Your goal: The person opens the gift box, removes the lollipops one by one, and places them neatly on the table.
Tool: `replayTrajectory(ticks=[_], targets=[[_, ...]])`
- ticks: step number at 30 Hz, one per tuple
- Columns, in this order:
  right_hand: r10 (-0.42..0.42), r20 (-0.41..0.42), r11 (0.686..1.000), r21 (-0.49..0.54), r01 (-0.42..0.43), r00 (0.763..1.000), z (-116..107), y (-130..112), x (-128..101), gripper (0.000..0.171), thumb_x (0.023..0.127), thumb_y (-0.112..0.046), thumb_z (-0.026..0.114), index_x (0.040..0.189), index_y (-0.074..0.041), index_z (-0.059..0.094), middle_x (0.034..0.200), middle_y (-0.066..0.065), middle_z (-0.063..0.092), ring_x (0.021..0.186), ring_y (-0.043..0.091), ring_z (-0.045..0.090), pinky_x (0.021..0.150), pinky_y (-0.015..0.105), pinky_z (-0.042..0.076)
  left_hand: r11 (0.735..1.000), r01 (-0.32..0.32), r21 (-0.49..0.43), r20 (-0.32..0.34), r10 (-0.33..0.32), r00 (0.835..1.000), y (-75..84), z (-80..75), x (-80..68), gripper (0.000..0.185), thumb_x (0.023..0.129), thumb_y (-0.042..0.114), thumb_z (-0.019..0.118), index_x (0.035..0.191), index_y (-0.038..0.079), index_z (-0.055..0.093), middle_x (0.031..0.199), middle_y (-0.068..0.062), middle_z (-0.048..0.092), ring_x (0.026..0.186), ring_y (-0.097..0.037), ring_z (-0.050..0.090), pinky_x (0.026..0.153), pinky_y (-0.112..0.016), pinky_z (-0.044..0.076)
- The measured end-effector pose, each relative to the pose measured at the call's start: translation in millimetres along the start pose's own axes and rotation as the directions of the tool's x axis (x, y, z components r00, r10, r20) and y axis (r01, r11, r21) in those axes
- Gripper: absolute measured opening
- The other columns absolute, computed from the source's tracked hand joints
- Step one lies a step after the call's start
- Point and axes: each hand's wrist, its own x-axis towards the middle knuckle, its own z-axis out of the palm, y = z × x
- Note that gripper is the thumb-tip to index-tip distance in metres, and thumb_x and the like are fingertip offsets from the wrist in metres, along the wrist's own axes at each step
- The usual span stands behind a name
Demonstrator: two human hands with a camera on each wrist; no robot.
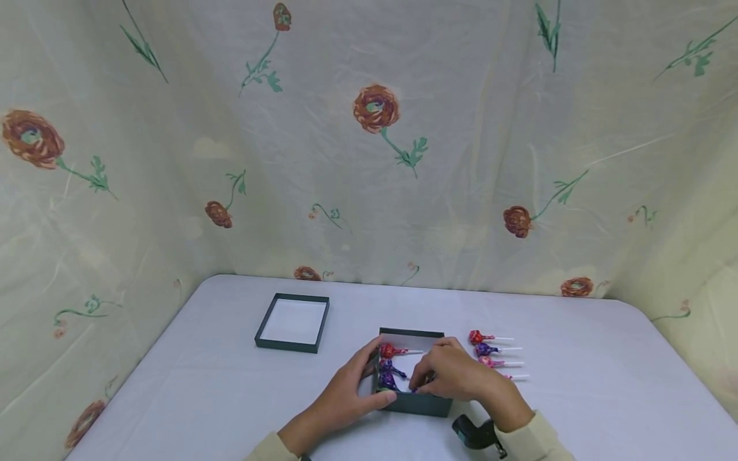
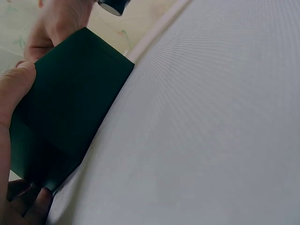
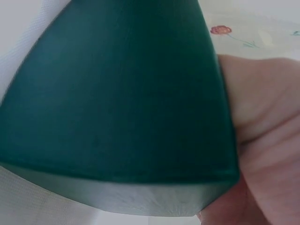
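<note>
Head view: green box between both hands' fingers.

matt green box, woven tablecloth

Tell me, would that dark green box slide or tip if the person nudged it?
The box looks low and flat-bottomed, so it would probably slide on the smooth table rather than tip. It seems like light card, likely easy to shift; the left hand gripping its side probably steadies it.
</note>
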Motion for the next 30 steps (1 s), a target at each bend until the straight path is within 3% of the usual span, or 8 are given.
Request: replayTrajectory(ticks=[13, 30], targets=[[-0.045, -0.096, 0.998, -0.044, 0.041, 0.994, 7.8, 1.3, 4.3, 0.004, 0.084, -0.026, 0.075, 0.086, -0.023, 0.078, 0.074, -0.025, 0.064, 0.077, -0.004, 0.057, 0.095, 0.058, 0.027, 1.0, -0.002, -0.013, 0.005, 0.002, 1.0, -0.1, -1.7, -0.6, 0.085, 0.085, 0.046, 0.069, 0.154, 0.032, 0.021, 0.155, 0.006, 0.028, 0.139, -0.018, 0.033, 0.108, -0.036, 0.038], [-0.034, -0.058, 0.998, -0.055, 0.031, 0.998, 5.5, 2.2, 4.7, 0.009, 0.079, -0.017, 0.079, 0.088, -0.02, 0.078, 0.078, -0.018, 0.07, 0.078, -0.005, 0.061, 0.097, 0.059, 0.027, 1.0, 0.014, -0.013, 0.008, -0.014, 1.0, 2.0, -0.8, 0.0, 0.085, 0.086, 0.046, 0.069, 0.154, 0.031, 0.021, 0.156, 0.006, 0.028, 0.139, -0.019, 0.035, 0.108, -0.039, 0.038]])
